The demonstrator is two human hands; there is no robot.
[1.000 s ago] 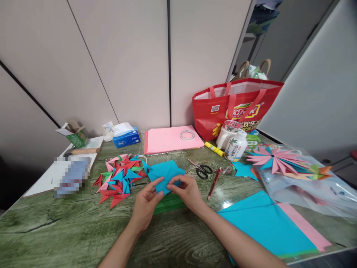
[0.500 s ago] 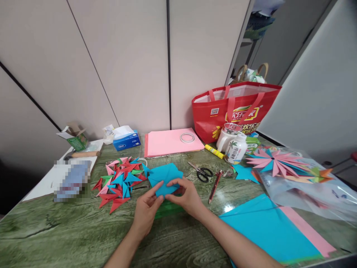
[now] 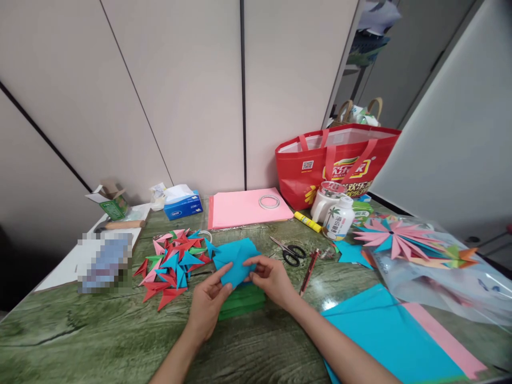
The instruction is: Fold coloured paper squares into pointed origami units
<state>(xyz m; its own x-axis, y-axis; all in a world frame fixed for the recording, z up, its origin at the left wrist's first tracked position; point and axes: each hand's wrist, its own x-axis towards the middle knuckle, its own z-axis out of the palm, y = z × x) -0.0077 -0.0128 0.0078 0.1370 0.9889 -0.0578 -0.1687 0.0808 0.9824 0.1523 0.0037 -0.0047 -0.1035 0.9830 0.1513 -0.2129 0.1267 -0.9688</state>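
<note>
A small piece of blue paper [image 3: 236, 269] is pinched between my two hands. My left hand [image 3: 210, 301] grips its lower left edge with thumb and fingers. On the right edge, my right hand [image 3: 272, 277] closes thumb against fingers. Behind and under the held piece lies more blue paper [image 3: 240, 246], and below it a stack of green paper [image 3: 242, 303] rests on the table. To the left spreads a pile of folded red, blue, pink and green paper pieces [image 3: 180, 264]. Where the held paper ends and the pieces beneath begin is partly hidden.
Right of my hands lie black-handled scissors [image 3: 292, 252], a red pen [image 3: 310, 272] and a yellow glue stick [image 3: 307, 221]. Large blue sheets [image 3: 392, 336] cover the front right. Pink sheets [image 3: 244, 210], a tissue box [image 3: 183, 206], a white bottle [image 3: 338, 218] and a red bag [image 3: 312, 165] stand farther back.
The blue paper has tilted and shifted slightly in my fingers. More of the green stack shows below it. The whole view has dipped a little; the other things lie unmoved.
</note>
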